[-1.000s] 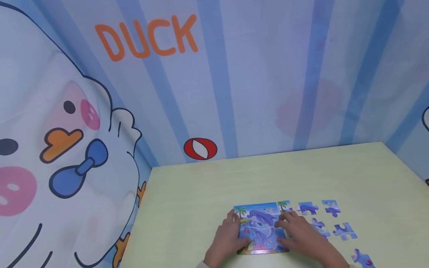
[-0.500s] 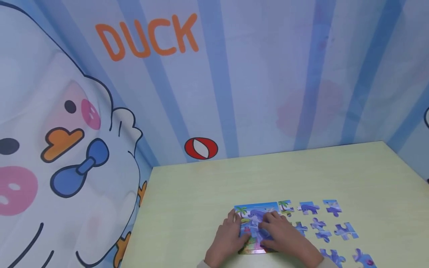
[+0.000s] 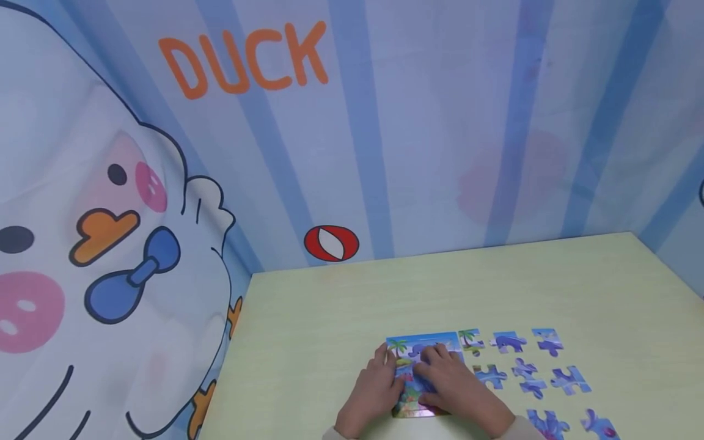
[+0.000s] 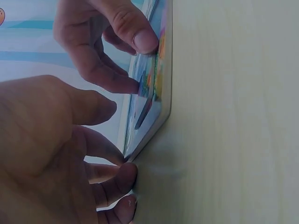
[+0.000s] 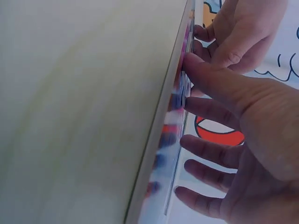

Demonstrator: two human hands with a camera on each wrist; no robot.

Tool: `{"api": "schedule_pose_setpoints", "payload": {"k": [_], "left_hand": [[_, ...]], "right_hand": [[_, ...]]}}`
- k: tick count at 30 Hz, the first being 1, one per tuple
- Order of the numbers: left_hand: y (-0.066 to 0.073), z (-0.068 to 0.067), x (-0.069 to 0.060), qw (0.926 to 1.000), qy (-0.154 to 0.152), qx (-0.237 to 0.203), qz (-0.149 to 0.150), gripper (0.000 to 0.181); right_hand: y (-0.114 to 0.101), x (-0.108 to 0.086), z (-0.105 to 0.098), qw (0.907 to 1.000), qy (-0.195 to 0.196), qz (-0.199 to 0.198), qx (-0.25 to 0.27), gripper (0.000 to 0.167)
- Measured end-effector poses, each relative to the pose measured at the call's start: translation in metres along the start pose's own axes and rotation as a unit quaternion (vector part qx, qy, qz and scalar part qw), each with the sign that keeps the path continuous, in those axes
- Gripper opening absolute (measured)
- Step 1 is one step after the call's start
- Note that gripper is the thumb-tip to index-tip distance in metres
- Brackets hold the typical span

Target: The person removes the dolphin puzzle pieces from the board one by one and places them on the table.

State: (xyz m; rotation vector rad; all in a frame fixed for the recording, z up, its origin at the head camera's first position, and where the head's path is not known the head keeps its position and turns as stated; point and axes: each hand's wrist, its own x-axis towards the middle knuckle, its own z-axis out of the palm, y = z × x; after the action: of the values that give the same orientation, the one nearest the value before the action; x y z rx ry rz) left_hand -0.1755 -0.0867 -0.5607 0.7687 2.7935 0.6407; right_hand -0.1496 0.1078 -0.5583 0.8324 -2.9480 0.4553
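Note:
A flat puzzle board (image 3: 412, 406) with a dolphin, palm and coral picture lies on the table in the head view. My left hand (image 3: 371, 386) is at its left side, fingertips touching the edge; in the left wrist view the left thumb (image 4: 100, 107) hovers above it. My right hand (image 3: 453, 380) reaches over the board's right half, covering much of the picture. Its thumb (image 5: 198, 67) and fingertips touch the board's surface in the right wrist view. Whether a puzzle piece sits under these fingertips is hidden.
Loose jigsaw pieces lie right of the board in rough rows, including a palm-tree piece (image 3: 471, 341), a dolphin piece (image 3: 508, 342) and a piece (image 3: 570, 380) farther right. The pale table (image 3: 308, 342) meets a striped cloth backdrop (image 3: 418, 153) at its far edge.
My right hand has moved left from the board's right edge onto the picture, uncovering loose pieces to the right. The left hand stays at the board's left edge.

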Motion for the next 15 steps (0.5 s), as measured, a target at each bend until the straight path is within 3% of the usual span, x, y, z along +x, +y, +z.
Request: {"api": "schedule_pose_setpoints", "payload": {"k": [7,15], "left_hand": [[0.002,0.000,0.001,0.9999,-0.005,-0.015,-0.002,0.055],[0.005,-0.002,0.000,1.0000,-0.001,0.004,-0.005,0.056]], "right_hand": [[0.003,0.000,-0.009,0.9987,0.001,-0.019,-0.048,0.034],[0.018,-0.031,-0.033,0.9995,0.025,0.001,0.020,0.031]]}}
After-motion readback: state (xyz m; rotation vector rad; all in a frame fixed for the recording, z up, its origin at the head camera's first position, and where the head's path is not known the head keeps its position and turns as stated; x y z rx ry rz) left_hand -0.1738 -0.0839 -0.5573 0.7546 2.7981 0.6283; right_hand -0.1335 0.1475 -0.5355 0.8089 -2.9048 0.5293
